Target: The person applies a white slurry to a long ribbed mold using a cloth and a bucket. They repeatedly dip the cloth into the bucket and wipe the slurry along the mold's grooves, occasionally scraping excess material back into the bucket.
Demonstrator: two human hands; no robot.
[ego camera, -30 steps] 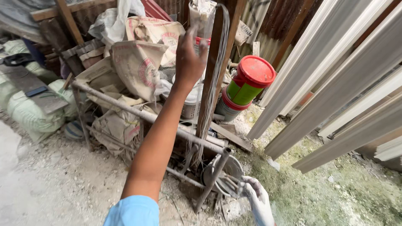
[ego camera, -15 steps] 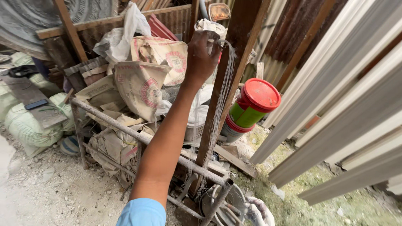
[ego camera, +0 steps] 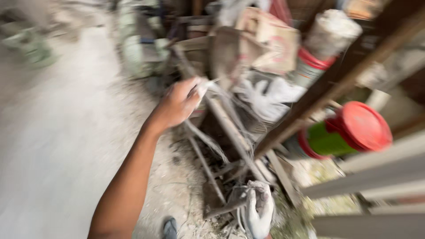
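Now my left hand (ego camera: 177, 105) has come down from the post to mid-frame, clenched on a bundle of wire (ego camera: 221, 115) trailing lower right. My gloved right hand (ego camera: 259, 208) grips its lower end at bottom centre; the bundle seems freed.

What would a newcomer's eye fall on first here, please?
Probably the red-lidded green bucket at right, the brightest thing there. Next, the bare left hand at centre, gripping pale strands over a metal frame, and the gloved right hand low down.
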